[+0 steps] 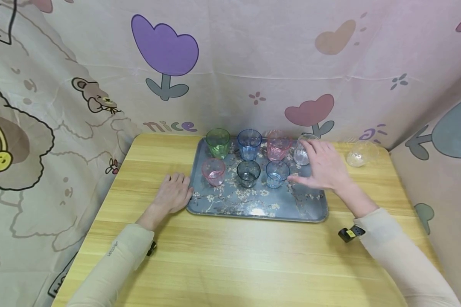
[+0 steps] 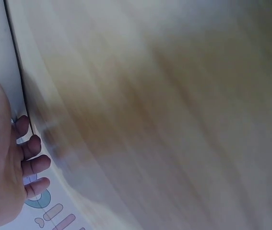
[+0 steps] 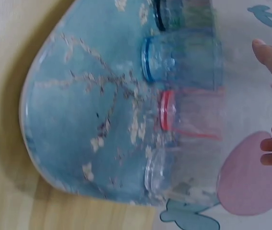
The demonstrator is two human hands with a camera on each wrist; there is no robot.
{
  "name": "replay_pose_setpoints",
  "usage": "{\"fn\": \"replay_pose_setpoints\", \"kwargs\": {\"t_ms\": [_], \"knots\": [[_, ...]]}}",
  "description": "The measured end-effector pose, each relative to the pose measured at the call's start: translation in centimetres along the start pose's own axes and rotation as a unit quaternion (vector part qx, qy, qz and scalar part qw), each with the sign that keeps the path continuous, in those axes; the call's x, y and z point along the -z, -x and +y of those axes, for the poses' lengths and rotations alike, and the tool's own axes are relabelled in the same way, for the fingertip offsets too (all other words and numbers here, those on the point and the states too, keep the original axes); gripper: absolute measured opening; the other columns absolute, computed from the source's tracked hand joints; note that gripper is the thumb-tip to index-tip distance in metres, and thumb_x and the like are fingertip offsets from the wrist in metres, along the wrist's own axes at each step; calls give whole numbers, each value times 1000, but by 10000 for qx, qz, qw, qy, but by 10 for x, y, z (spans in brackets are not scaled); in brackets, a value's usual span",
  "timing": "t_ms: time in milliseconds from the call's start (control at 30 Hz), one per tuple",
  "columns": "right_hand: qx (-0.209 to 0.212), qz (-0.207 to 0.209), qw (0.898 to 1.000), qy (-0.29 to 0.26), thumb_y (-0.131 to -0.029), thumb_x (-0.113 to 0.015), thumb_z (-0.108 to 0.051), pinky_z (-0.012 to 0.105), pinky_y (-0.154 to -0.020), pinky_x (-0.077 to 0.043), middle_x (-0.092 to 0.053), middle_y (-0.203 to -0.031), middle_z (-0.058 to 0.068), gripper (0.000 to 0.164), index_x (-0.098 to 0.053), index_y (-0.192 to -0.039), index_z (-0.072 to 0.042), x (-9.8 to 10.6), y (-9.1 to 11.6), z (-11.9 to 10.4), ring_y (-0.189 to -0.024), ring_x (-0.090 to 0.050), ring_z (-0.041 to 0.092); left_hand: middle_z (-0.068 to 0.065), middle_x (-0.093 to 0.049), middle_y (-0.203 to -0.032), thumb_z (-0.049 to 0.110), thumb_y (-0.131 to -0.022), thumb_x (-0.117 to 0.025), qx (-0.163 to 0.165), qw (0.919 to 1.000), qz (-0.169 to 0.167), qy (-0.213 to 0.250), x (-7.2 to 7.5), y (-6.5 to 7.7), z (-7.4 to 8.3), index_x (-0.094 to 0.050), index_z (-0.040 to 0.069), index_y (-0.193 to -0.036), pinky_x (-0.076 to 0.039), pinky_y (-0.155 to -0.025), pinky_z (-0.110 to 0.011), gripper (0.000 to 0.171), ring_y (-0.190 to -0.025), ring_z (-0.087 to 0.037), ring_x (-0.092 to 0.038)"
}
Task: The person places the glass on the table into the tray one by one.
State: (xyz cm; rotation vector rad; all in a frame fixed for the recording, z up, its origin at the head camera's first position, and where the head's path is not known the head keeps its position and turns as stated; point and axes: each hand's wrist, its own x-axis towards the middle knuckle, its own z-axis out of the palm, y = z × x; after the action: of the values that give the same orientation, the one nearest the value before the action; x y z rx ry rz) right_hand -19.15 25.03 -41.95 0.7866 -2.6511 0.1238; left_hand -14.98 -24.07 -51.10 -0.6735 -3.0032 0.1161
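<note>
A blue-grey tray with a blossom pattern holds two rows of see-through glasses. The back row has a green glass, a blue glass, a pink glass and a clear glass. In front stand a small pink glass, a dark grey glass and a light blue glass. My right hand hovers at the clear glass, thumb spread from the fingers; the right wrist view shows it above the glasses, apart from them. My left hand rests against the tray's left edge, fingers slightly bent.
Another clear glass stands on the wooden table, right of the tray. A printed cloth hangs close behind the table, and more cloth flanks both sides. Wrist cameras sit below the sleeves.
</note>
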Motion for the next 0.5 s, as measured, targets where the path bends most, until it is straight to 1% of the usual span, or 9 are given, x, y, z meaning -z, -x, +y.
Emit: {"fn": "replay_pose_setpoints", "kwargs": {"t_ms": [167,300,400,500], "knots": [[-167,176,9997,13,-66,-70,-80,60,-98,-49,-63,-131,30,120,-50,-146,6,7,4,14,-117,-61,48,-17,-60,-101,31,-106,-47,13,10000,-60,3,0,0,1,-52,4,-101,-40,-84,-46,28,-100,-35,-56],[-382,171,9991,114,-68,-65,-85,60,-95,-49,-64,-128,30,121,-51,-146,6,12,7,26,-113,-62,48,-18,-61,-103,32,-106,-46,43,9999,-106,51,0,0,1,-53,3,-103,-40,-86,-47,30,-101,-36,-56],[-678,78,9975,176,-68,-67,-83,60,-96,-49,-63,-131,30,120,-50,-147,5,14,9,37,-114,-62,50,-18,-61,-103,33,-106,-46,46,9999,-97,38,0,0,1,-53,3,-103,-41,-86,-47,30,-101,-36,-57],[-1014,-61,9947,156,-68,-73,-76,61,-98,-47,-60,-135,31,116,-49,-147,5,15,12,49,-118,-60,51,-18,-61,-103,33,-107,-45,52,9999,-114,42,0,-1,0,-52,4,-103,-41,-86,-47,30,-102,-36,-57]]}}
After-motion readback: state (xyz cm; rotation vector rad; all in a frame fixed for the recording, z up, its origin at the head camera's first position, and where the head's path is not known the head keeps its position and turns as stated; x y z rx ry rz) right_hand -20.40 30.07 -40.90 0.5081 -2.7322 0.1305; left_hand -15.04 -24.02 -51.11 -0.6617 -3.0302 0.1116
